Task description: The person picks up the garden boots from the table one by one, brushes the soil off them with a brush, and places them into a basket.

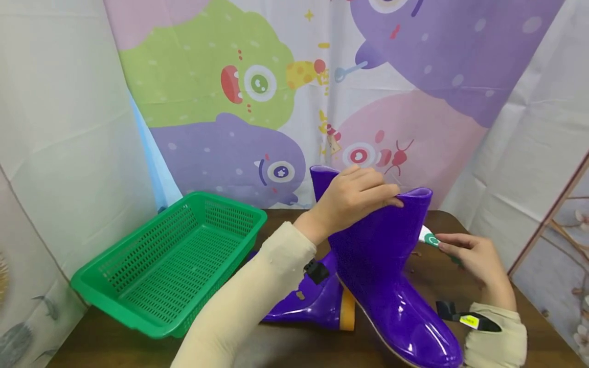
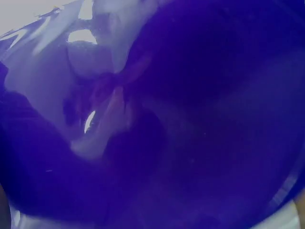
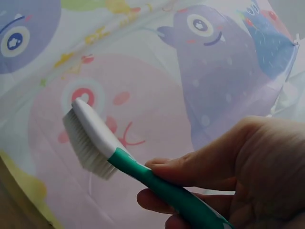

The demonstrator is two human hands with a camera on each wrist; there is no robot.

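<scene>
Boot [image 1: 382, 245] extends downward from the left hand [image 1: 356, 197]; the fingers bend over the top rim and grip it, with only a narrow gap for the material between them. Brush [image 3: 143, 174] crosses the right hand [image 1: 478, 255]: the thumb presses on the upper side of the handle, the fingers curl beneath it, and the head projects beyond the fingertips. In the head view, the shaft of the boot hides part of the brush.

Left arm reaches forward across the table [image 1: 294, 350], with the back of the hand uppermost. Right hand is at the far side of the boot, wrist bent inward. Both sleeves are cream.

Boot is glossy purple, tilted, toe toward the lower right, pale along the sole edge; whether the sole touches the table cannot be determined. Left wrist view shows mostly blurred purple surface, apparently the same boot. Brush has a green handle, white head and white bristles. Second boot [image 1: 317, 309], with an orange sole, lies on its side near the green basket [image 1: 110, 311].
</scene>
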